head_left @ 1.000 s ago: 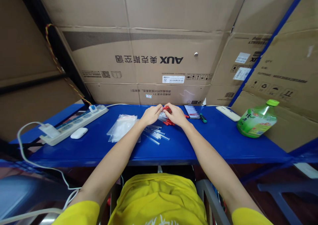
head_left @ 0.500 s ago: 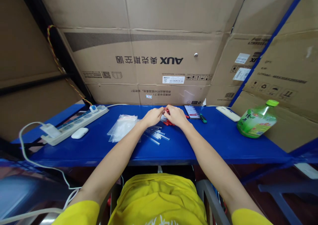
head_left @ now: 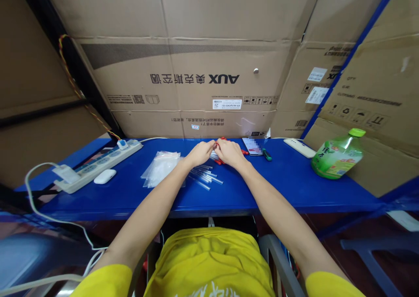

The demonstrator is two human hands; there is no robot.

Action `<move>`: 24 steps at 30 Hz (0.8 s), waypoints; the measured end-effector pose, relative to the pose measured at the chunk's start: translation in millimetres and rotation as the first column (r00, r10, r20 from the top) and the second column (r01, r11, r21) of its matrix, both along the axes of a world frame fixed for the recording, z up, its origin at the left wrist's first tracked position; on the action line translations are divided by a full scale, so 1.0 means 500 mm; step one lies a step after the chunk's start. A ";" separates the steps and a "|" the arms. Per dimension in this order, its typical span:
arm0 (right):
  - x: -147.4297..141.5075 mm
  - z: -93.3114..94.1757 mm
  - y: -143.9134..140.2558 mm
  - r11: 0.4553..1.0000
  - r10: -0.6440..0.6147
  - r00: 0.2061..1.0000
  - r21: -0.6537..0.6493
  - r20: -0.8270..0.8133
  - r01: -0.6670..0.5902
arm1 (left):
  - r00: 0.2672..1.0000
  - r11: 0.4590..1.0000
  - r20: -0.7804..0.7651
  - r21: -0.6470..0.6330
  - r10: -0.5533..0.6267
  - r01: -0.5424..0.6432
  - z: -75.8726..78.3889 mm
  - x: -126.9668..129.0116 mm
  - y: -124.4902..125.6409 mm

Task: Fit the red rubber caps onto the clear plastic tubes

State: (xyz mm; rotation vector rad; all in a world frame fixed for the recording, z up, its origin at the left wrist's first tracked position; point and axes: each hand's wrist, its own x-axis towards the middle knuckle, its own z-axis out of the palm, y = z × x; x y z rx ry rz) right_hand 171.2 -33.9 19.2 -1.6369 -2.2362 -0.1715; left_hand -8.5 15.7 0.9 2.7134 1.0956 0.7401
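We see the left hand (head_left: 200, 152) and right hand (head_left: 229, 152) meeting fingertip to fingertip over the blue bench (head_left: 278, 188), both clenched on a small red-capped clear tube (head_left: 216, 145) pinched between them. Just below the grip lie more clear tubes (head_left: 206, 177); left of it, plastic bags (head_left: 161, 166).

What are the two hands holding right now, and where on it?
Both hands, left hand and right hand, meet on a small red-capped clear tube, pinched at its red end. The exact grip is hidden by the fingers.
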 end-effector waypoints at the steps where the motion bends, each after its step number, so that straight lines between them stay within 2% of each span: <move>1: -0.002 0.001 0.000 1.000 -0.006 1.000 -0.002 -0.002 0.006 | 1.000 1.000 0.011 0.001 -0.004 0.004 0.000 0.001 0.000; 7: 0.009 -0.003 0.009 1.000 0.005 1.000 0.021 -0.006 -0.005 | 0.994 0.997 0.078 0.005 -0.073 0.073 0.006 0.005 -0.004; 10: 0.023 -0.010 0.020 0.994 0.101 0.989 0.048 -0.104 -0.096 | 0.984 0.993 0.139 -0.026 -0.108 0.112 0.016 0.003 -0.011; 12: 0.028 -0.015 0.027 0.977 0.214 0.943 0.047 -0.254 -0.209 | 0.976 0.989 0.188 -0.080 -0.111 0.128 0.025 -0.002 -0.016; 13: 0.029 -0.017 0.029 0.961 0.270 0.896 0.046 -0.351 -0.272 | 0.970 0.984 0.218 -0.111 -0.111 0.138 0.030 -0.005 -0.018; 15: 0.025 -0.018 0.030 0.918 0.342 0.747 0.032 -0.570 -0.396 | 0.950 0.972 0.295 -0.171 -0.107 0.162 0.037 -0.009 -0.022; 18: 0.015 -0.014 0.024 0.820 0.275 0.430 -0.024 -0.860 -0.572 | 0.888 0.941 0.450 -0.250 -0.097 0.229 0.043 -0.008 -0.030; 21: 0.005 -0.008 0.016 0.716 0.166 0.168 0.001 -0.972 -0.699 | 0.783 0.882 0.615 -0.314 -0.092 0.350 0.042 0.006 -0.040; 24: -0.003 -0.003 0.011 0.678 0.116 0.015 0.068 -0.993 -0.731 | 0.674 0.822 0.736 -0.342 -0.067 0.455 0.039 0.025 -0.049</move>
